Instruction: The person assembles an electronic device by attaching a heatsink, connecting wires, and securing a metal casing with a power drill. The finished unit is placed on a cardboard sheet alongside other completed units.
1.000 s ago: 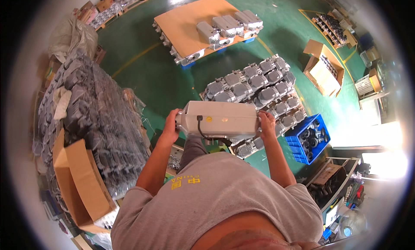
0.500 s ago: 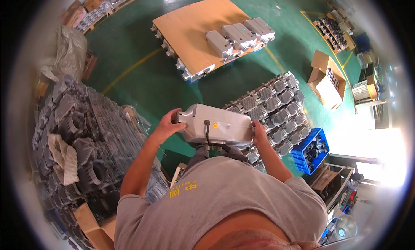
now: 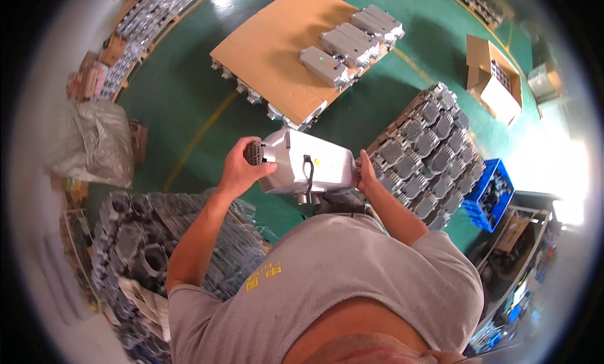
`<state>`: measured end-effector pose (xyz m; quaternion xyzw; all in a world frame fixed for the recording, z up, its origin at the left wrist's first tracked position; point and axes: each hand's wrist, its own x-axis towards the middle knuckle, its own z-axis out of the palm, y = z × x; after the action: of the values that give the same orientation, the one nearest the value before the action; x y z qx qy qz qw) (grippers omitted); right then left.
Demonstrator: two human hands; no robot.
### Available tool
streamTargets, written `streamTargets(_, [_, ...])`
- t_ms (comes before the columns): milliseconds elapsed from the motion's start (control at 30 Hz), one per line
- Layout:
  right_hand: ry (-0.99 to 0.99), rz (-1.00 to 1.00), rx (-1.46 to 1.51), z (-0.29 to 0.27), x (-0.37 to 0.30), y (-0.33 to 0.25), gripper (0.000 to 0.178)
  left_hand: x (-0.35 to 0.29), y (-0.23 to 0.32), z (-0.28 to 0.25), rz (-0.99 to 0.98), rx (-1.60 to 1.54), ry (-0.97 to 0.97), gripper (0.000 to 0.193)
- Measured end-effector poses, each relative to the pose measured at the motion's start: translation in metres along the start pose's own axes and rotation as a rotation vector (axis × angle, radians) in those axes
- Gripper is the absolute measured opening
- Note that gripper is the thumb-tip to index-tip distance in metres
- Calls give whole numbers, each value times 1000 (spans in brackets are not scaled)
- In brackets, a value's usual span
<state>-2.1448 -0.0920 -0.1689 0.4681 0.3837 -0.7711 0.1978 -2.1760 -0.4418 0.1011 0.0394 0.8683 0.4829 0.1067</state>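
I hold a silver-grey air heater (image 3: 336, 163) in front of my body, lying lengthwise between both hands. A short black cable (image 3: 309, 175) hangs from its side, and stubby pipe ends show beneath. My left hand (image 3: 241, 173) is closed round the left end, beside a dark round grille (image 3: 253, 153). At the right end, my right hand (image 3: 365, 174) grips the casing; some of its fingers are hidden behind it. Ahead stands a pallet load topped with a cardboard sheet (image 3: 264, 56). Several similar heaters (image 3: 323, 66) rest along its right side.
Finned metal castings (image 3: 421, 150) are stacked close on my right, beside a blue crate (image 3: 481, 200) of dark parts. An open carton (image 3: 494, 81) stands beyond. At left are wrapped castings (image 3: 201, 238) and a plastic-covered heap (image 3: 94, 141). Yellow lines (image 3: 201, 134) cross the green floor.
The view has turned, so things on the left sit lower and the casting stack sits farther right. Both hands still hold the heater, now slightly higher in the picture and tilted down to the right.
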Motion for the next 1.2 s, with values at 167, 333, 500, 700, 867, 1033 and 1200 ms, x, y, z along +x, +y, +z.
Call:
streamTargets(167, [-142, 28, 25, 60, 87, -19, 62, 120, 57, -7, 231, 299, -29, 65])
streamTargets(333, [45, -190, -409, 121, 121, -74, 37, 222, 42, 11, 339, 574, -78, 70])
streamTargets(500, [-55, -295, -144, 193, 109, -118, 25, 324, -30, 23, 320, 689, -141, 73])
streamTargets(700, [-243, -266, -308, 290, 135, -139, 45, 429, -129, 44, 338, 729, -210, 77])
streamTargets(867, [-106, -355, -304, 350, 214, -126, 51, 487, -194, 62, 339, 694, -262, 75])
streamTargets(1033, [86, -412, -341, 384, 251, -117, 56, 514, -241, 79, 352, 613, -307, 65])
streamTargets(1200, [284, -499, -406, 391, 241, -124, 58, 519, -240, 95, 405, 596, -267, 62])
